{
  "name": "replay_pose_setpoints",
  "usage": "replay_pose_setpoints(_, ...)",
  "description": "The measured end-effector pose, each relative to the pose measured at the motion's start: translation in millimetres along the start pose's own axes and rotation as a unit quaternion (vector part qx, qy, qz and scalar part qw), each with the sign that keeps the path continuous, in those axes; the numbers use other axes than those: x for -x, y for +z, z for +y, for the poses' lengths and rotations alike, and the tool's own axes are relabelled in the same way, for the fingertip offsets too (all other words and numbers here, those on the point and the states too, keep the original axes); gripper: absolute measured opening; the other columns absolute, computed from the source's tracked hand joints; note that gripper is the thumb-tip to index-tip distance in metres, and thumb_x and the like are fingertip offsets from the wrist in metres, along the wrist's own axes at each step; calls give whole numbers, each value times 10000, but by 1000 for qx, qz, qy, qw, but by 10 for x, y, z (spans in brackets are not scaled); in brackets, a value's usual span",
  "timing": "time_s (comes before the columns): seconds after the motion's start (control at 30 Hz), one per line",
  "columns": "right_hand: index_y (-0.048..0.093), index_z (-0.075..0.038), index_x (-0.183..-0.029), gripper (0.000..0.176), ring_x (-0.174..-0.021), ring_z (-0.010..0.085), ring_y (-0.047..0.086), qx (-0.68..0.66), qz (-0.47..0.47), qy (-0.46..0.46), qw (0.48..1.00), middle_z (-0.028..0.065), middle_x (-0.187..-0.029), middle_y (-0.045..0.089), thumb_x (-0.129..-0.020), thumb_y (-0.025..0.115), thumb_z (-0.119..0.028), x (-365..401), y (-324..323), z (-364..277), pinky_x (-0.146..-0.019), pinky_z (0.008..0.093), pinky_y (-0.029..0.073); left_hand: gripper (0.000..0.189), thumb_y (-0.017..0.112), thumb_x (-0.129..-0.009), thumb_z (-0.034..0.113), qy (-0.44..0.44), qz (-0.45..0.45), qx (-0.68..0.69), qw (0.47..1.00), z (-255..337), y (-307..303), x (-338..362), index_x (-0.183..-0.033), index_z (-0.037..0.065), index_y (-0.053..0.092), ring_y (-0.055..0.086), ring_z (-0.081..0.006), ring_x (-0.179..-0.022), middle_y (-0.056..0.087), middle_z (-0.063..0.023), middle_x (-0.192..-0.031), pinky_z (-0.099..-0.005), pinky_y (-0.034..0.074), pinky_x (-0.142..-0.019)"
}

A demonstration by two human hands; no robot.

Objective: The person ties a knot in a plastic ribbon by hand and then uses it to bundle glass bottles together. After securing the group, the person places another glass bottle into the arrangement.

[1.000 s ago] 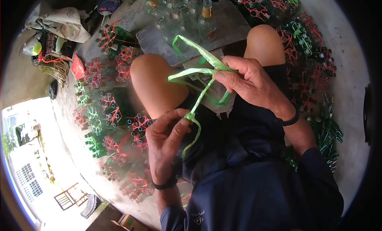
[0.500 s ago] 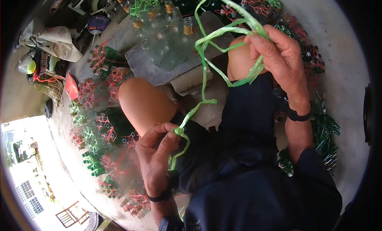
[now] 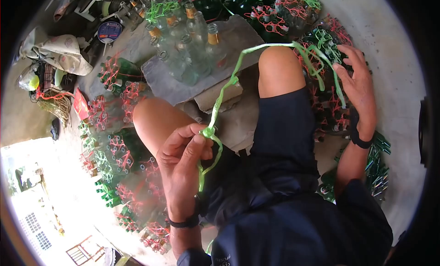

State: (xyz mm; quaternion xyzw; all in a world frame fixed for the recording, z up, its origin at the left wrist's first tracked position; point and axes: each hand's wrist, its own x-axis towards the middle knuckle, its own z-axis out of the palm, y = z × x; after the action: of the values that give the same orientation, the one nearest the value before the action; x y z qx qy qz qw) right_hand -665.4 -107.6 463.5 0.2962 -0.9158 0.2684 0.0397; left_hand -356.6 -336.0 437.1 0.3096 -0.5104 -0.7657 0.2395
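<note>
Over my left thigh, my left hand [image 3: 185,151] pinches a light-green plastic twine [image 3: 219,101] at a knot between thumb and fingertips. A short tail of the twine curls down below that hand. From the knot the strand rises past a second small knot, then bends right across my bare knee. Its loose ends droop near my right hand [image 3: 357,78], which is raised at the right with thumb and fingers apart. The thumb tip lies right by the twine. Clear glass bottles [image 3: 188,60] stand on a grey stone slab [image 3: 160,82] beyond my knees.
Bundles of bottles tied with red and green twine [image 3: 121,149] crowd the floor at the left. More tied bundles [image 3: 325,41] stand at the far right. Green bottles [image 3: 378,167] lie by my right arm. A round fan [image 3: 109,32] and a cloth sack [image 3: 64,50] are at the upper left.
My right hand has moved right and opened from its grip on the twine. The wide loops have spread into one long strand with drooping ends. My left hand has risen slightly, still pinching the knot.
</note>
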Motion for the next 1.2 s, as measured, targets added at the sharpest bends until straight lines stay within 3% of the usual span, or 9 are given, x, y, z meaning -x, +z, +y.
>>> replay_pose_setpoints(0.1,657,2,-1198,307,-1086,271,644,-19,62,-173,983,148,-1216,640,-894,687,-24,115,129,-247,-947,374,514,179,602,-1013,66,-12,3,-1,1000,0,64,-48,-1113,-65,672,591,-107,-685,667,-74,-809,-248,491,-679)
replay_pose_setpoints(0.2,672,8,-1108,307,-954,241,678,-175,-67,-229,955,122,-1076,678,-832,783,-65,337,251,-690,-842,336,542,196,625,-1022,95,-20,-35,7,999,-19,96,-98,-1159,-30,687,614,-78,-775,705,-61,-925,-218,512,-744)
replay_pose_setpoints(0.27,648,15,-1152,400,-877,222,699,-374,-221,-178,883,129,-1032,693,-842,835,-154,484,468,-882,-814,342,564,200,621,-1023,86,-22,-35,2,999,-17,161,-141,-1173,-30,684,618,-78,-782,711,-65,-940,-216,514,-749)
replay_pose_setpoints(0.4,628,34,-1156,354,-936,173,691,-532,-344,-107,766,117,-1067,707,-927,771,-197,650,879,-1119,-868,333,560,200,629,-1011,60,-20,-56,-4,998,17,307,-198,-1179,-39,673,613,-84,-780,710,-71,-938,-227,509,-735)
replay_pose_setpoints(0.6,650,39,-1145,186,-857,128,666,-667,-397,55,628,51,-960,684,-1023,606,-94,622,1005,-1187,-794,290,555,231,664,-988,82,-18,-75,-50,996,134,154,-261,-1164,-66,647,584,-105,-758,670,-71,-936,-239,476,-689)
replay_pose_setpoints(0.83,689,-13,-1071,202,-519,15,430,-608,-434,131,652,-35,-717,552,-1004,643,-198,508,932,-1014,-460,193,336,206,638,-983,71,-18,-85,-60,994,172,-5,-294,-1120,-82,656,528,-99,-692,638,-91,-806,-255,478,-678)
replay_pose_setpoints(1.0,693,-37,-1049,197,-530,-4,370,-584,-441,123,670,-59,-696,521,-1002,653,-224,403,790,-951,-464,194,268,193,604,-977,33,-1,-64,-63,996,297,19,-258,-1113,-95,655,469,-95,-663,569,-53,-764,-340,534,-764)
replay_pose_setpoints(1.07,697,-46,-1041,187,-552,-4,377,-510,-448,82,730,-65,-707,522,-1002,655,-224,362,706,-958,-477,194,275,220,656,-979,66,26,-85,-63,994,274,-78,-294,-1171,-38,685,501,-45,-591,687,-64,-847,-210,379,-550)
replay_pose_setpoints(1.2,697,-46,-1031,195,-610,-3,424,-466,-448,51,762,-74,-724,522,-998,662,-235,308,540,-904,-508,190,310,196,641,-978,36,41,-73,-83,993,295,-197,-312,-1155,-35,685,464,-33,-577,695,-73,-847,-202,331,-531)
